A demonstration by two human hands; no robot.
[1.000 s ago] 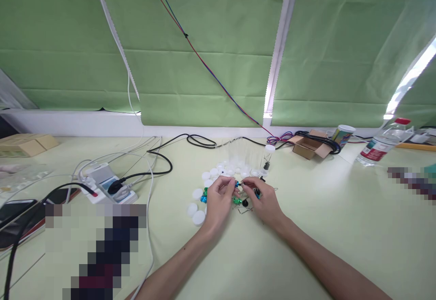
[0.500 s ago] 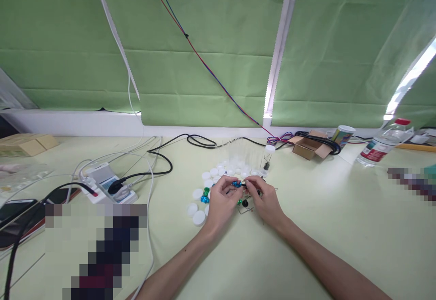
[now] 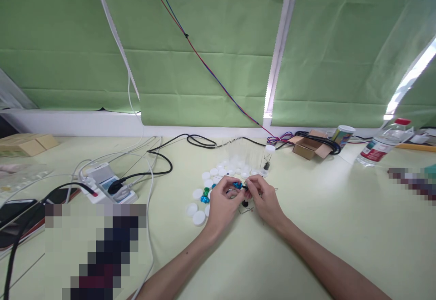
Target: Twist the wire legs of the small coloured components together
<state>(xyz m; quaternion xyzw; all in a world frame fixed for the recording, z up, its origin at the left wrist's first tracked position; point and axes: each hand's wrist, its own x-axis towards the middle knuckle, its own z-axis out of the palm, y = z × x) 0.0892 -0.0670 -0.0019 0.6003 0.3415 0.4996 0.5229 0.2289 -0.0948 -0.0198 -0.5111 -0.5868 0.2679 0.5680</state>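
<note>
My left hand [image 3: 225, 202] is closed, its fingertips pinching a small shiny blue piece [image 3: 237, 185]. Meeting it from the other side, my right hand [image 3: 264, 200] is closed on a thin black part [image 3: 244, 187] at the blue piece's end. Whether the two are joined I cannot make out. Below my fingers lie a round black piece [image 3: 245, 203] and thin metal wire parts [image 3: 245, 211]. Left of my left hand are another shiny blue piece [image 3: 205, 199], a green one [image 3: 206, 191] and several white caps [image 3: 199, 218]. A capped clear vial [image 3: 267, 158] with a dark part inside stands beyond my right hand.
Clear, uncapped vials [image 3: 250, 154] stand behind the caps. A power strip [image 3: 111, 186] with cables lies at left, near phones [image 3: 17, 209]. An open cardboard box [image 3: 308, 147], a can [image 3: 343, 136] and a water bottle [image 3: 379, 147] are at back right.
My hands have shifted slightly, and my right fingers have closed in around the black part at the end of the blue piece. The things on the table look the same.
</note>
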